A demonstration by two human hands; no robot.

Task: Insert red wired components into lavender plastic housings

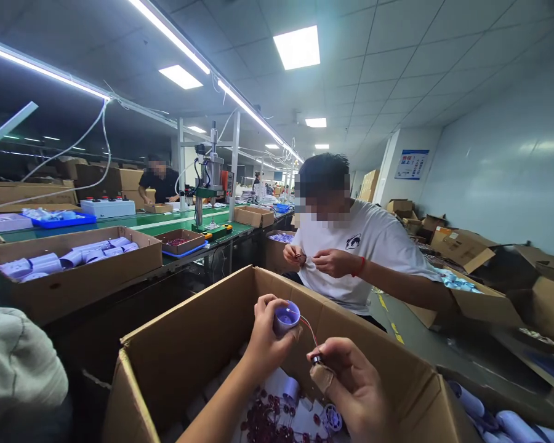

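My left hand (pixel 268 326) is closed around a light purple plastic cup-shaped housing (pixel 287 315), its open end turned toward me. Thin red and white wires (pixel 310 327) run from inside the housing across to my right hand (pixel 351 381). Thumb and forefinger of that hand pinch a small dark round motor (pixel 317 359) at the wires' end. A tan covering wraps the right thumb. Both hands are above a large open cardboard box (pixel 189 314), where small dark red parts (pixel 268 418), a purple housing and a round slotted part (pixel 332 418) lie.
Across the box, a co-worker (pixel 351 246) in a white shirt handles a small part. On the left, a cardboard tray (pixel 96 271) of purple tubes stands beside a green conveyor with a press (pixel 210 178). More purple tubes (pixel 512 424) lie at lower right.
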